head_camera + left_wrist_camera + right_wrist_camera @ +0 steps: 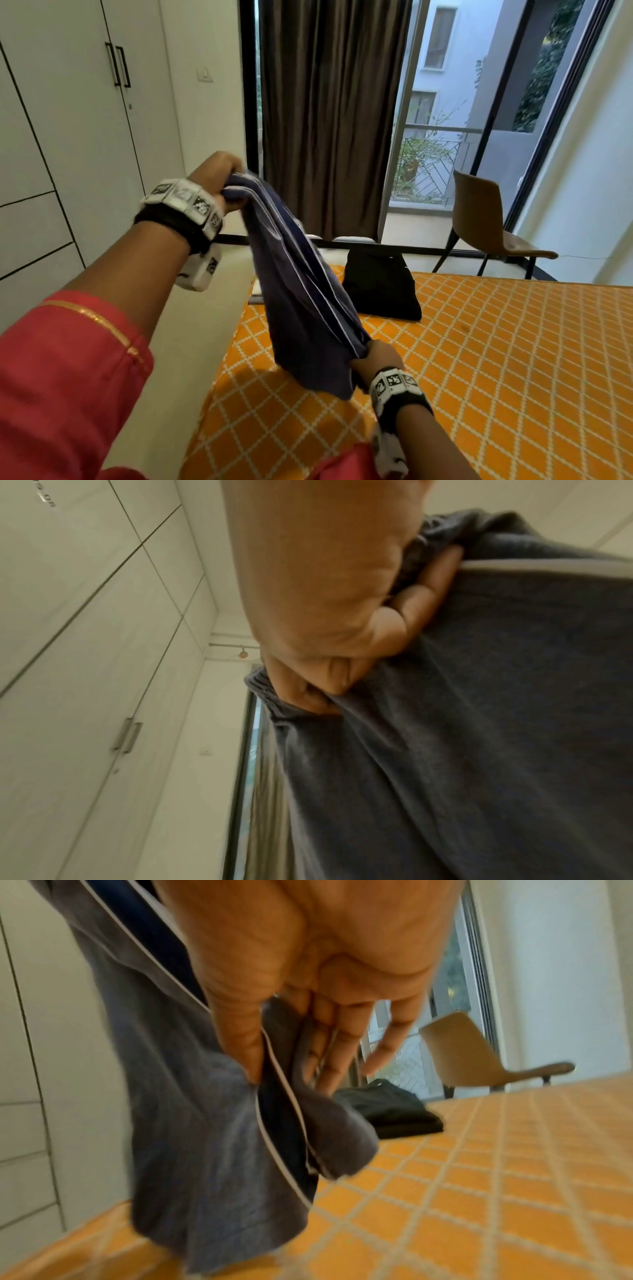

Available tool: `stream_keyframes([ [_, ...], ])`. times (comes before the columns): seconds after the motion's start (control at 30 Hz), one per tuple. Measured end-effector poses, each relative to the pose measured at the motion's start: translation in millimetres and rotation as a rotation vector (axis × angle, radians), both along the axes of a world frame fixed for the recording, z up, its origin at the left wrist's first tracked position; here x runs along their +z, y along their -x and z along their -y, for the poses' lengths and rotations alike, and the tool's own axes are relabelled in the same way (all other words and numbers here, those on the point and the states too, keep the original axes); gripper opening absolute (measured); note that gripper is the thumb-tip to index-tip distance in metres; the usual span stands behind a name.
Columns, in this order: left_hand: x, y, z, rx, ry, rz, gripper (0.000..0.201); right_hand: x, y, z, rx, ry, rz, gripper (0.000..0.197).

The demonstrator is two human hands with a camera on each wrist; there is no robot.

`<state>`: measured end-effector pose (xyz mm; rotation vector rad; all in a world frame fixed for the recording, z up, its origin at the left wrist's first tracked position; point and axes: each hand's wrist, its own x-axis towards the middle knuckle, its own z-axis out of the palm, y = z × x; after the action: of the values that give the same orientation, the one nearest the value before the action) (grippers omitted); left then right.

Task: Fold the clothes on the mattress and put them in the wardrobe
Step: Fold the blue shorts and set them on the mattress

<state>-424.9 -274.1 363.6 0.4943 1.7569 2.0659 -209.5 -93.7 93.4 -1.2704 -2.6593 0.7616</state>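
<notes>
The wardrobe (61, 137) stood with its doors shut, its inside hidden. A blue garment (305, 294) with white piping hung stretched above the orange mattress (479, 359), off its surface. The left hand (214, 178) was raised high, arm extended, fingers (428, 588) curled tight round the gathered top edge. The right hand (378, 356) was low over the mattress, thumb pinching the bottom hem; in the blurred wrist view its other fingers (342, 1042) seemed fairly straight. A folded black garment (382, 287) lay farther back on the mattress, near a brown chair (486, 219)
</notes>
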Motion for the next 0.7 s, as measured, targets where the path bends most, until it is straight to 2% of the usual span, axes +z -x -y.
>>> stream_keyframes([
  [0.03,-10,13,10,0.029,0.047,-0.001,0.019,2,-7,-14,0.021,-0.053,-0.035,0.010],
  [0.13,-51,48,39,0.087,0.189,0.069,0.017,4,-36,-50,0.196,-0.218,-0.189,0.026],
  [0.23,-103,63,60,0.095,0.316,0.160,0.021,6,-58,-74,0.355,-0.272,-0.187,0.023],
  [0.33,-151,68,64,0.107,0.362,0.238,0.025,1,-59,-88,0.409,-0.239,0.020,0.021],
  [0.4,-175,70,56,0.133,0.360,0.298,0.024,-6,-53,-94,0.409,-0.254,0.268,0.028],
  [0.43,-183,70,49,0.141,0.349,0.323,0.023,-9,-48,-99,0.389,-0.266,0.377,0.029],
  [0.5,-196,66,32,0.138,0.335,0.337,0.023,-11,-41,-114,0.283,-0.281,0.451,0.030],
  [0.57,-203,61,13,0.132,0.298,0.324,0.022,-9,-35,-132,0.117,-0.326,0.363,0.032],
  [0.63,-207,57,-1,0.081,0.199,0.296,0.021,-1,-31,-147,-0.066,-0.423,0.089,0.031],
  [0.7,-217,59,-7,0.044,0.120,0.231,0.038,9,-34,-154,-0.165,-0.544,-0.241,0.026],
])
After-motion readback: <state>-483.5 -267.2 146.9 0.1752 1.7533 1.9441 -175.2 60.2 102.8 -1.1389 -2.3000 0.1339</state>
